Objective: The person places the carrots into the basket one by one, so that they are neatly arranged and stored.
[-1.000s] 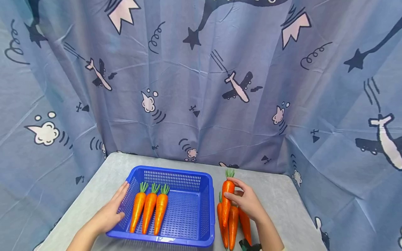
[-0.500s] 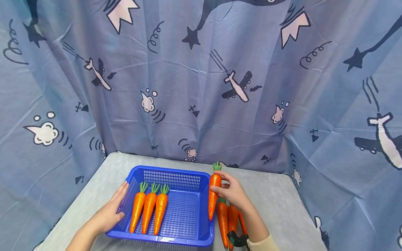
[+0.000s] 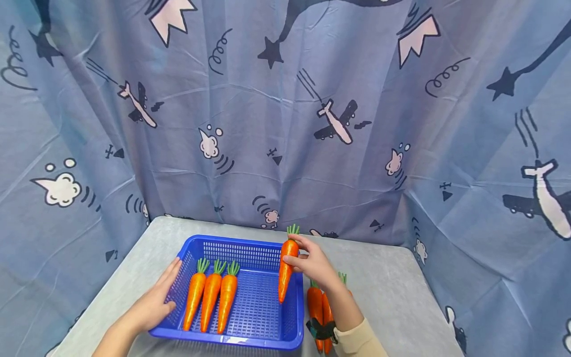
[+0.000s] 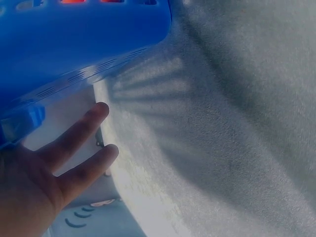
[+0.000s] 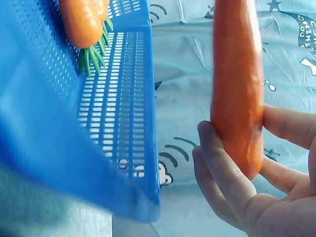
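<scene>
My right hand (image 3: 314, 264) pinches an orange carrot (image 3: 287, 270) by its thick upper end, thumb on one side and fingers on the other. The carrot hangs tip-down over the right part of a blue plastic basket (image 3: 232, 341). In the right wrist view the held carrot (image 5: 238, 89) fills the space between thumb and fingers (image 5: 224, 173). Three carrots (image 3: 211, 302) lie side by side in the basket's left part, green tops toward the back. My left hand (image 3: 151, 303) rests against the basket's left side with fingers straight; the left wrist view shows two outstretched fingers (image 4: 89, 170).
To the right of the basket, more carrots (image 3: 314, 303) lie on the grey table (image 3: 383, 292), partly hidden by my right forearm and its dark wrist strap (image 3: 320, 329). A blue curtain (image 3: 285, 124) with printed planes surrounds the table.
My right hand has carried the carrot leftward from above the loose carrots, across the basket's right rim, to over the basket. The left hand has stayed at the basket's side.
</scene>
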The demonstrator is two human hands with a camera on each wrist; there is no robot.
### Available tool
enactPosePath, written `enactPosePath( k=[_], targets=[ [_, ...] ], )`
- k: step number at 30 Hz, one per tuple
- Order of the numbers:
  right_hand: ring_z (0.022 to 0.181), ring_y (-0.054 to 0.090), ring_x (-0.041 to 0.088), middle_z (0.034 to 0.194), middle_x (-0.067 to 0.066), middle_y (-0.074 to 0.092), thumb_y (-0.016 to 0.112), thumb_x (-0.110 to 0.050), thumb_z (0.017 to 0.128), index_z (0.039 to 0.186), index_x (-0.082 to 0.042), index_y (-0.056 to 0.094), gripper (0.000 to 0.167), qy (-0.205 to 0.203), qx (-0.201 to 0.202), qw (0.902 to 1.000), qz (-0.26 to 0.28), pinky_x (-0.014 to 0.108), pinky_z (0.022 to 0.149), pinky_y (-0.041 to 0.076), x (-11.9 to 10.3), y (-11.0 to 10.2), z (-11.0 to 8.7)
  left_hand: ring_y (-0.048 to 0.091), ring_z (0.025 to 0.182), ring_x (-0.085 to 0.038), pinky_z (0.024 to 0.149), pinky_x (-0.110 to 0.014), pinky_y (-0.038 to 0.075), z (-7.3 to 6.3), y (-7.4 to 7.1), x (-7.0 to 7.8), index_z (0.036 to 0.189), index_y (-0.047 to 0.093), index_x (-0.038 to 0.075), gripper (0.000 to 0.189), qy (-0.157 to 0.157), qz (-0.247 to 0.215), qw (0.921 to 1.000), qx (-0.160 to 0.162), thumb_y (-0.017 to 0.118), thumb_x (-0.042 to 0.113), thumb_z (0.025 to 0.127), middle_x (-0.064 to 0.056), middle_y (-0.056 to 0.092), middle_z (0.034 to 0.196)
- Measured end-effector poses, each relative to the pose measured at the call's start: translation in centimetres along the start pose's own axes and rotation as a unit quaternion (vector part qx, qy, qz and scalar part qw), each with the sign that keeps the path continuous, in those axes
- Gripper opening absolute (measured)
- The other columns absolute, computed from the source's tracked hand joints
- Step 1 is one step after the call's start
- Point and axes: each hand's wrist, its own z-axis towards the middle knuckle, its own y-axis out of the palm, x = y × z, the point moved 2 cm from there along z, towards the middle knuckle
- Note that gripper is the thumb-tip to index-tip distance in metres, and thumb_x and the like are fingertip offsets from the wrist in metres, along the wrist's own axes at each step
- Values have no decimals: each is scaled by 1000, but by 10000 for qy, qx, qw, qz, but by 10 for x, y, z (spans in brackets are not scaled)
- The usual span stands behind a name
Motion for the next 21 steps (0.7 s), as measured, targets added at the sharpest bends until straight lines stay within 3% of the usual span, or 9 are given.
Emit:
enactPosePath(
  k=[6, 21],
  targets=[
    [92, 69, 26, 125, 23, 59, 75, -11, 88, 145, -12, 54, 60, -109, -278, 9996, 20, 43, 75, 64, -2, 15, 11, 26, 146, -54, 112, -70, 28, 0, -1, 0, 160, 20, 1, 95, -24, -6, 10000, -23, 63, -8, 76, -23, 12, 167],
    [96, 67, 28, 125, 27, 56, 71, -5, 89, 143, -6, 53, 58, -62, -927, 9955, 168, 45, 76, 63, -5, 55, 31, 25, 146, -54, 112, -70, 28, 0, -1, 0, 161, 19, 2, 94, -40, 23, 10000, -48, 63, -7, 77, -23, 11, 168]
  ],
)
